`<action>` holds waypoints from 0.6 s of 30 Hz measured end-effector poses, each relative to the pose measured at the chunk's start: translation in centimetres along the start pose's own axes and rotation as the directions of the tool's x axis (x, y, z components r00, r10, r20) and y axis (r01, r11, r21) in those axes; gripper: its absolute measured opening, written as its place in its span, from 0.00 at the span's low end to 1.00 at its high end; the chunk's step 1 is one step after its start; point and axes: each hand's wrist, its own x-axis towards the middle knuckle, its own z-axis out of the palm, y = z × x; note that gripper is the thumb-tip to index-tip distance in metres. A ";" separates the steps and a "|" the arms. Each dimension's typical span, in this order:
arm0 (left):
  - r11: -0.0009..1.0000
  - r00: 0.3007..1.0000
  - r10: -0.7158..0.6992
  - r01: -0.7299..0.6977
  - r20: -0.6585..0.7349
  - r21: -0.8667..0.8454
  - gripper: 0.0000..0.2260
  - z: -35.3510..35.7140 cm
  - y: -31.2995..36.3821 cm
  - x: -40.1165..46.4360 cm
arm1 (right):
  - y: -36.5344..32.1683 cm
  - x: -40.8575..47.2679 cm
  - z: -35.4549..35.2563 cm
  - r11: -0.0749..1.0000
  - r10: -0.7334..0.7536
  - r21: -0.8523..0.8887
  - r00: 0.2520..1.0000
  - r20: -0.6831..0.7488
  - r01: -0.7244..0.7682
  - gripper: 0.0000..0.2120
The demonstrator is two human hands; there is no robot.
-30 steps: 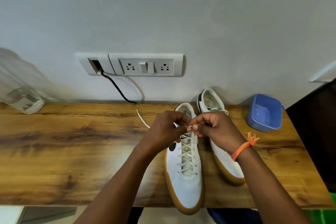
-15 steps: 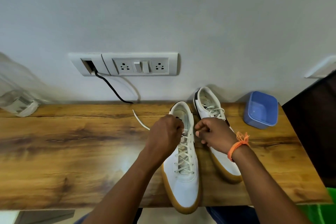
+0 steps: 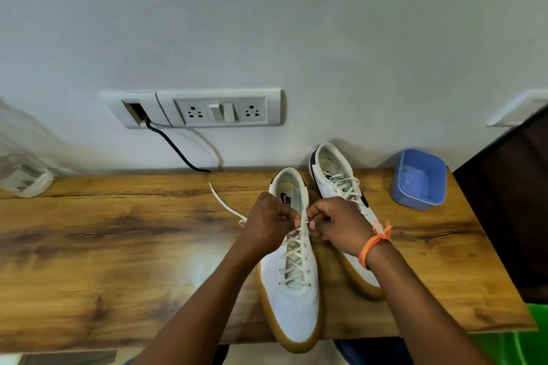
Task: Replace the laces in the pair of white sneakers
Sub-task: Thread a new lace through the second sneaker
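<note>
The left hand (image 3: pixel 267 221) is seen with its fingers curled tight, and the cream lace (image 3: pixel 297 249) is pinched between thumb and fingertips at the top eyelets of the nearer sneaker (image 3: pixel 292 299). The right hand (image 3: pixel 341 225) is curled in the same way, and the tip of the lace is pinched just beside the left hand's fingers, at 3 o'clock from them. An orange thread band (image 3: pixel 374 241) is worn on the right wrist. A loose end of lace (image 3: pixel 225 204) is trailed over the wooden table (image 3: pixel 103 246) toward 10 o'clock from the left hand.

The nearer sneaker is laid with its toe over the table's front edge at 6 o'clock; the second sneaker (image 3: pixel 335 181) is laid just beside it at 2 o'clock, already laced, its heel against the wall.

A blue plastic tub (image 3: pixel 418 179) is set at 3 o'clock from the second sneaker; no contents can be made out in it. A clear container (image 3: pixel 25 179), blurred, is seen at the table's far left corner.
</note>
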 end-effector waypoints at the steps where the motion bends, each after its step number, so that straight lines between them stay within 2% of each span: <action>1: 0.999 1.000 -0.013 0.013 0.001 -0.034 0.02 0.0 0.0 0.0 | 0.1 0.0 0.1 1.000 -0.004 0.002 1.000 -0.003 0.004 0.07; 6: 0.990 0.997 -0.074 0.077 0.029 -0.122 0.02 0.1 0.0 0.1 | 0.0 0.0 0.3 0.999 0.016 0.032 0.997 -0.070 -0.014 0.03; 10: 0.997 0.998 -0.051 0.054 0.047 -0.056 0.02 -0.2 0.1 0.1 | -0.4 -0.3 0.7 1.000 0.030 -0.002 0.993 -0.112 -0.030 0.08; 14: 0.996 0.996 -0.065 0.062 0.056 0.060 0.03 -0.6 0.2 0.0 | -0.5 -0.3 -0.6 0.998 0.057 -0.005 0.990 -0.131 -0.058 0.09; 16: 0.994 0.993 -0.089 0.084 0.079 0.067 0.05 -0.9 0.2 -0.1 | -0.1 -0.5 -2.2 0.992 0.113 0.085 0.967 -0.226 -0.096 0.09; 18: 0.992 0.988 -0.116 0.109 0.103 0.066 0.06 -1.3 0.1 -0.2 | 0.8 -0.5 -4.3 0.982 0.165 0.149 0.906 -0.391 -0.114 0.09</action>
